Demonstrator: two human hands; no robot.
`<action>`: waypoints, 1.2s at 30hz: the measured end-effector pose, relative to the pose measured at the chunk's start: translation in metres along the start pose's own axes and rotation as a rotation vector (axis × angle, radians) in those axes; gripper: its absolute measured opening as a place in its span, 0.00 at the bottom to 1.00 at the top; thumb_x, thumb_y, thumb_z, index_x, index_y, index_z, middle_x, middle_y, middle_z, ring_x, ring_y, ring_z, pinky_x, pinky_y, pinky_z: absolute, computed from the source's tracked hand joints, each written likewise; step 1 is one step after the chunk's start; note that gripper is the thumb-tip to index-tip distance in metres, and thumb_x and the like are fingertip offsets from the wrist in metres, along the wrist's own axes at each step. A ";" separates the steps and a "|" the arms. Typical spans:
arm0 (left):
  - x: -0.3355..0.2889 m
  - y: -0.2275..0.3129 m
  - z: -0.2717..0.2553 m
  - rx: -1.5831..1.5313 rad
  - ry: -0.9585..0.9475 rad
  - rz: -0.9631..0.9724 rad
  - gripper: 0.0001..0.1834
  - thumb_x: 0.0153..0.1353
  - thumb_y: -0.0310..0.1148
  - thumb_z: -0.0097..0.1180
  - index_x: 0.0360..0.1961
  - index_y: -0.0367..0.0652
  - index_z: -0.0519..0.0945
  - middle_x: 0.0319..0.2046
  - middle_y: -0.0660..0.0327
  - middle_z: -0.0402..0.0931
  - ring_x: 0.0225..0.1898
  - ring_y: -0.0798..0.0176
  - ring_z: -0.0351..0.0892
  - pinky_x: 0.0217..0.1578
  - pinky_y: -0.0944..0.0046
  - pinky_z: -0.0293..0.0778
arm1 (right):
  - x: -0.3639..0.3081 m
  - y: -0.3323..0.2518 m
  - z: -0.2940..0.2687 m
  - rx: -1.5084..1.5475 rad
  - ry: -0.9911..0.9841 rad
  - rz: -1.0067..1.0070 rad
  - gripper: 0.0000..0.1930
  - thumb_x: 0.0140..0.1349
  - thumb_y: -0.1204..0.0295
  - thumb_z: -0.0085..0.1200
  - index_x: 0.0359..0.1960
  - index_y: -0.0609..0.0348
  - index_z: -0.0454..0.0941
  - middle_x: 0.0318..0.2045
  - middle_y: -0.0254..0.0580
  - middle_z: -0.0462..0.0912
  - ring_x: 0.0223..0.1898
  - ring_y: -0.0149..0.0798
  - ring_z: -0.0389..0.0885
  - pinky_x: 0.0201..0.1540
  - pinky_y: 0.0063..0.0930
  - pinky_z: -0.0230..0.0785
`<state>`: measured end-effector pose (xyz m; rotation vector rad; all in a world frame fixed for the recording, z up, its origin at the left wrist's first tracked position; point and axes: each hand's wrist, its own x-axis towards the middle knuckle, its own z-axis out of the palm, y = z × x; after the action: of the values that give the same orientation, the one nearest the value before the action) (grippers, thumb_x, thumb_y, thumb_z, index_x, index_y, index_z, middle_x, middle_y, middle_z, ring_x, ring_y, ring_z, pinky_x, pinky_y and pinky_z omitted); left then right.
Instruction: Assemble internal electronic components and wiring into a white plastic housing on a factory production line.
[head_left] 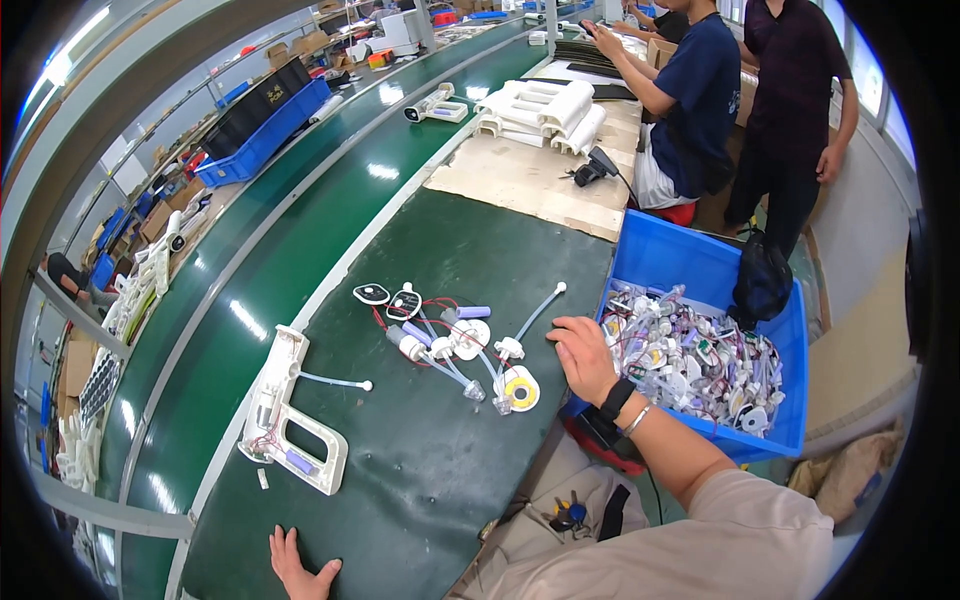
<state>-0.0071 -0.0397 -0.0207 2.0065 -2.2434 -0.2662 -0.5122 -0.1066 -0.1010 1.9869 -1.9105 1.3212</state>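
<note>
My left hand (298, 570) lies on the green mat (420, 480) near its front, fingers spread and holding nothing. Farther up the mat rests a white plastic half-shell with a loop handle (336, 450); wires, a purple cylindrical cell (300, 462) and a clear tube (335, 381) sit in or stick out of it. My right hand (584, 352) rests at the mat's right edge, fingers stretched out, nothing in it. Just left of it lies a loose group of parts: white round pieces (468, 338), purple cells, red wires, clear tubes and a yellow-ringed disc (519, 389).
To the right, a blue bin (700, 240) holds many similar parts, with a black bag (762, 280) on its rim. White shells (545, 108) are stacked beyond the mat, near a black handheld tool (597, 167). A green conveyor (270, 270) runs along the left. Two people (690, 100) are at the far right.
</note>
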 end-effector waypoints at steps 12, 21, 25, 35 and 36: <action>0.079 0.048 -0.014 -0.139 0.138 0.144 0.39 0.49 0.39 0.66 0.60 0.34 0.64 0.61 0.41 0.62 0.63 0.43 0.61 0.61 0.55 0.60 | 0.038 -0.038 -0.026 0.029 -0.027 -0.064 0.12 0.51 0.73 0.59 0.38 0.59 0.77 0.46 0.50 0.75 0.50 0.53 0.71 0.53 0.43 0.64; 0.139 0.113 0.033 0.282 0.096 0.177 0.37 0.59 0.48 0.54 0.64 0.40 0.58 0.67 0.45 0.48 0.65 0.46 0.56 0.56 0.31 0.57 | 0.081 -0.081 -0.004 -0.063 -0.500 -0.381 0.23 0.50 0.64 0.63 0.49 0.53 0.74 0.57 0.52 0.67 0.61 0.53 0.62 0.59 0.47 0.56; 0.144 0.108 0.028 0.278 0.041 0.275 0.31 0.61 0.40 0.53 0.63 0.42 0.60 0.66 0.45 0.50 0.65 0.47 0.56 0.55 0.30 0.57 | 0.070 -0.072 0.009 -0.055 -0.536 -0.408 0.24 0.49 0.63 0.63 0.49 0.53 0.73 0.58 0.52 0.66 0.61 0.55 0.61 0.60 0.47 0.56; 0.166 0.100 0.028 0.156 0.252 0.551 0.32 0.55 0.49 0.57 0.59 0.49 0.68 0.62 0.53 0.61 0.64 0.51 0.59 0.56 0.38 0.60 | 0.072 -0.070 0.034 -0.035 -0.621 -0.429 0.22 0.50 0.70 0.61 0.49 0.59 0.75 0.59 0.54 0.66 0.64 0.58 0.58 0.65 0.48 0.52; 0.161 0.100 0.025 0.149 0.336 0.548 0.33 0.54 0.50 0.58 0.59 0.47 0.68 0.61 0.53 0.63 0.64 0.51 0.59 0.57 0.40 0.59 | 0.071 -0.060 0.033 -0.007 -0.606 -0.421 0.22 0.49 0.73 0.59 0.48 0.61 0.75 0.60 0.54 0.66 0.65 0.58 0.57 0.66 0.47 0.50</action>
<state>-0.1274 -0.1877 -0.0286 1.2802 -2.5112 0.2762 -0.4555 -0.1684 -0.0491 2.8055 -1.5070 0.6500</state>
